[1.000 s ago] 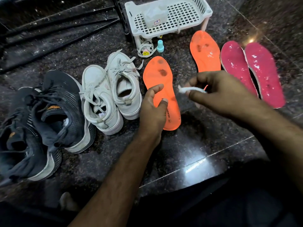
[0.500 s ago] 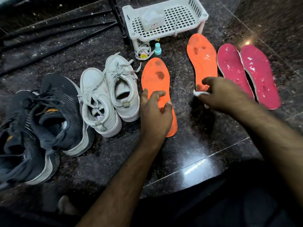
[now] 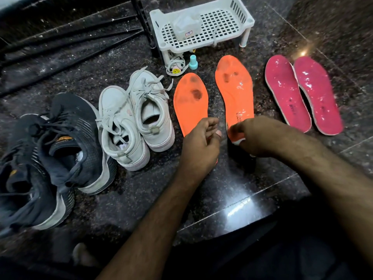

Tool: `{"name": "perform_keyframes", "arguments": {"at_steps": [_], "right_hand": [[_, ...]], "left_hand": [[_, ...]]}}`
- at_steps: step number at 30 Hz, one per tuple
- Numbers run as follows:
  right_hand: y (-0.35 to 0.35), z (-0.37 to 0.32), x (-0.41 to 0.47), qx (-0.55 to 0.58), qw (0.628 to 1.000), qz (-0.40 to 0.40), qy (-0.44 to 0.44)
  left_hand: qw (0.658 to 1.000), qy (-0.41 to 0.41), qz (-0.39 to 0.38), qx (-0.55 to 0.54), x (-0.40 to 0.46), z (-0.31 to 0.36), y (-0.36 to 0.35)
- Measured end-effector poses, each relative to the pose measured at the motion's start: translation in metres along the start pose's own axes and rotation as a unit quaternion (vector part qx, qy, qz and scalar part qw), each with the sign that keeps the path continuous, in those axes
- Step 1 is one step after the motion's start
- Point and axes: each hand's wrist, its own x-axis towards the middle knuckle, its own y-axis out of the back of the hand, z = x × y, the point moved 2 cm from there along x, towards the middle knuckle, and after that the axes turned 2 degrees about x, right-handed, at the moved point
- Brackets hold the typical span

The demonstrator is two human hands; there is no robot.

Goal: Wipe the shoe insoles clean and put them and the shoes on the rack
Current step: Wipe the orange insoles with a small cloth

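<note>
1. Insoles lie in a row across the middle of the frame: the left orange insole (image 3: 190, 102) and the right orange insole (image 3: 235, 93) side by side at centre, two pink insoles (image 3: 302, 93) further right, all flat on the dark stone floor (image 3: 201, 199).
2. A second ago the right hand (image 3: 260, 138) hovered above the floor with a white wipe (image 3: 239, 142); it has now dropped to the heel of the right orange insole, fingers curled, pinching the wipe against it.
3. The left hand (image 3: 199, 146) stays over the heel of the left orange insole, fingers loosely curled; whether it presses the insole or merely hovers I cannot tell.
4. My reading: wiping is only starting. Dark smudges remain on both orange toes, and pale flecks on the pink pair.
5. White shoes (image 3: 135, 118) stand left of centre, touching each other; black shoes (image 3: 50, 156) sit at lower left, one leaning on the other. None is racked.
6. A white plastic rack (image 3: 201, 25) stands at upper centre with a clear packet (image 3: 186, 27) on it, which takes up part of the shelf.
7. A small teal bottle (image 3: 193, 62) and a coiled lace (image 3: 175, 66) lie just in front of the rack, near the orange toes, and could be knocked.
</note>
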Motion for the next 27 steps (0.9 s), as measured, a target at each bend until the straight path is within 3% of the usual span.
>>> {"name": "perform_keyframes", "arguments": {"at_steps": [4,8,12,15,21,27], "right_hand": [[0.003,-0.015,-0.016,-0.050,0.997,-0.025,0.046],[-0.004,-0.023,-0.023,-0.068,0.995,-0.035,0.069],[-0.010,-0.020,-0.023,-0.035,0.994,-0.062,0.078],[0.000,-0.006,-0.021,0.058,0.993,-0.068,0.072],[0.013,0.027,0.006,0.251,0.959,0.130,-0.033],[-0.007,0.029,0.035,0.260,0.957,0.106,-0.080]], "left_hand": [[1.000,0.009,-0.002,0.002,0.001,-0.001,-0.001],[0.995,-0.034,-0.024,0.094,-0.004,-0.001,-0.004],[0.980,-0.073,-0.029,0.185,-0.006,-0.004,-0.004],[0.976,-0.079,-0.023,0.201,-0.005,-0.004,-0.001],[0.995,0.020,-0.012,0.098,-0.002,-0.002,0.001],[0.990,0.128,-0.012,-0.066,-0.001,-0.002,-0.005]]}}
